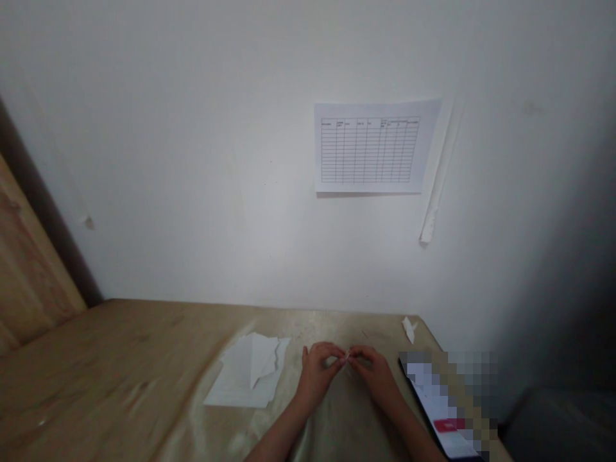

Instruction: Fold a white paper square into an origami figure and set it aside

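Note:
My left hand (319, 367) and my right hand (369, 367) meet above the table, thumb and forefinger pinched on each side. Between their fingertips is a small whitish piece (347, 355) that looks like paper, mostly covered by the fingers. Left of my left hand lies a stack of white paper sheets (235, 378), with torn or folded pieces (264, 356) on top. Beyond my right hand, by the table's far right corner, sits a small folded white paper (409, 330).
A phone or tablet (445, 425) with a lit screen, partly blurred out, lies at the table's right edge. The brown-covered table (120, 372) meets a white wall bearing a printed table sheet (370, 151). Wooden boards (29, 256) stand at the left.

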`<state>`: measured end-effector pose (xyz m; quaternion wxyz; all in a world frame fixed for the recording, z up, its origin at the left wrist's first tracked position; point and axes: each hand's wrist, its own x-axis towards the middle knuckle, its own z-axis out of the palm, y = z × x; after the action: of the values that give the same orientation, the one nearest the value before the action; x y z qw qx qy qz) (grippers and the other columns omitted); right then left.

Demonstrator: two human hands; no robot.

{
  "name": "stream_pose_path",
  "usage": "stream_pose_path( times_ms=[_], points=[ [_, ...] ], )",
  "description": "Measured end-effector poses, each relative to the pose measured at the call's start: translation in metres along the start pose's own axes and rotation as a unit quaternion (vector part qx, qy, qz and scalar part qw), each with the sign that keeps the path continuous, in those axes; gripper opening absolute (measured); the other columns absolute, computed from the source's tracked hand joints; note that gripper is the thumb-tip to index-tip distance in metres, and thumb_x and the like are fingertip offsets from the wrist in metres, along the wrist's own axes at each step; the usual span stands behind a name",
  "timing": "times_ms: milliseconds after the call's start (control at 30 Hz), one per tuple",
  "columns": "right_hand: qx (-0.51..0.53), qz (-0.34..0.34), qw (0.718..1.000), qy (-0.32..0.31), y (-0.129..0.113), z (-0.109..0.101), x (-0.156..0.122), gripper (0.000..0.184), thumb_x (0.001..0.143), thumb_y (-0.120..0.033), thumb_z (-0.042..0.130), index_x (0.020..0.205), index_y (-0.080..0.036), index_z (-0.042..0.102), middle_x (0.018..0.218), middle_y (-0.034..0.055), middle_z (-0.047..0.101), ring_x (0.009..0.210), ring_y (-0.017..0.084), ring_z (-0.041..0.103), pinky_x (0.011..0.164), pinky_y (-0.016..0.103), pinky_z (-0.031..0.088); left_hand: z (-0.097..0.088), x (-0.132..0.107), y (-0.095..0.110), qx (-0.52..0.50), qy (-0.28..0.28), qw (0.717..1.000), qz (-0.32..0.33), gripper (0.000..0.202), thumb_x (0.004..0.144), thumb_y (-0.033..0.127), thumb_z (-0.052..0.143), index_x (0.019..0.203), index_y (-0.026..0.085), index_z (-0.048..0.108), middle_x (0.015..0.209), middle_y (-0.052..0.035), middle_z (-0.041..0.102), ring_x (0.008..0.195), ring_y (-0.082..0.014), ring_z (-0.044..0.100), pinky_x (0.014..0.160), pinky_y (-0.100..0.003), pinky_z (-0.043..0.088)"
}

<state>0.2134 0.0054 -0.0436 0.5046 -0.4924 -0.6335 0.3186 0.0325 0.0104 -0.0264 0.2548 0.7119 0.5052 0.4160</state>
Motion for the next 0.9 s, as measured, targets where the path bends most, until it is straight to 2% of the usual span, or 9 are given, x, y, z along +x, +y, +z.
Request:
stream_pose_path(
  times_ms=[267, 400, 500, 567, 733, 900],
  points=[
    [-0.045, -0.016, 0.999, 0.014, -0.006, 0.001, -0.002, 0.026, 0.079, -0.047, 0.066, 0.083, -0.023, 0.075, 0.098, 0.0086, 0.075, 0.099, 0.028, 0.066, 0.1, 0.046, 0.045, 0.0, -0.001, 0.001, 0.027, 0.002, 0.999, -0.032, 0.016, 0.079, 0.039, 0.069, 0.089, 0.03, 0.078, 0.114, -0.0069, 0.073, 0.118, -0.0297, 0.061, 0.117, -0.068, 0.011],
    [-0.067, -0.031, 0.997, 0.002, -0.01, 0.003, -0.003, 0.019, 0.08, -0.04, 0.064, 0.083, -0.025, 0.075, 0.095, 0.0054, 0.076, 0.098, 0.027, 0.067, 0.115, 0.054, 0.027, 0.0, -0.002, 0.002, 0.027, -0.006, 0.999, -0.025, 0.013, 0.079, 0.033, 0.067, 0.086, 0.028, 0.077, 0.103, -0.0049, 0.076, 0.113, -0.0283, 0.064, 0.117, -0.068, 0.008],
    [-0.072, -0.029, 0.997, -0.003, -0.009, 0.005, -0.004, 0.015, 0.081, -0.038, 0.064, 0.082, -0.026, 0.074, 0.093, 0.0032, 0.076, 0.095, 0.025, 0.068, 0.119, 0.056, 0.015, -0.001, -0.002, 0.004, 0.028, 0.002, 0.999, -0.02, 0.012, 0.079, 0.03, 0.065, 0.084, 0.027, 0.076, 0.098, -0.0036, 0.077, 0.109, -0.0272, 0.066, 0.117, -0.068, 0.007],
    [-0.073, -0.024, 0.997, -0.004, -0.007, 0.007, -0.003, 0.016, 0.081, -0.039, 0.064, 0.082, -0.026, 0.074, 0.092, 0.0032, 0.076, 0.093, 0.024, 0.068, 0.118, 0.055, 0.018, -0.002, -0.003, 0.005, 0.03, 0.008, 0.999, -0.013, 0.011, 0.078, 0.029, 0.065, 0.082, 0.026, 0.075, 0.096, -0.0032, 0.077, 0.107, -0.0266, 0.067, 0.118, -0.067, 0.007],
    [-0.073, -0.019, 0.997, 0.008, -0.001, 0.008, -0.002, 0.025, 0.078, -0.048, 0.068, 0.084, -0.025, 0.076, 0.095, 0.0058, 0.076, 0.098, 0.027, 0.067, 0.101, 0.044, 0.043, -0.003, -0.003, 0.007, 0.02, 0.025, 0.999, -0.01, 0.014, 0.08, 0.032, 0.063, 0.083, 0.026, 0.075, 0.099, -0.0041, 0.077, 0.104, -0.0266, 0.067, 0.117, -0.066, 0.011],
    [-0.075, -0.028, 0.997, 0.009, -0.004, 0.008, -0.002, 0.03, 0.077, -0.053, 0.07, 0.082, -0.024, 0.076, 0.091, 0.0061, 0.076, 0.094, 0.027, 0.067, 0.094, 0.042, 0.045, -0.003, -0.002, 0.006, 0.02, 0.028, 0.999, -0.004, 0.014, 0.079, 0.035, 0.065, 0.082, 0.026, 0.076, 0.098, -0.005, 0.077, 0.105, -0.0281, 0.066, 0.117, -0.066, 0.015]
  ],
)
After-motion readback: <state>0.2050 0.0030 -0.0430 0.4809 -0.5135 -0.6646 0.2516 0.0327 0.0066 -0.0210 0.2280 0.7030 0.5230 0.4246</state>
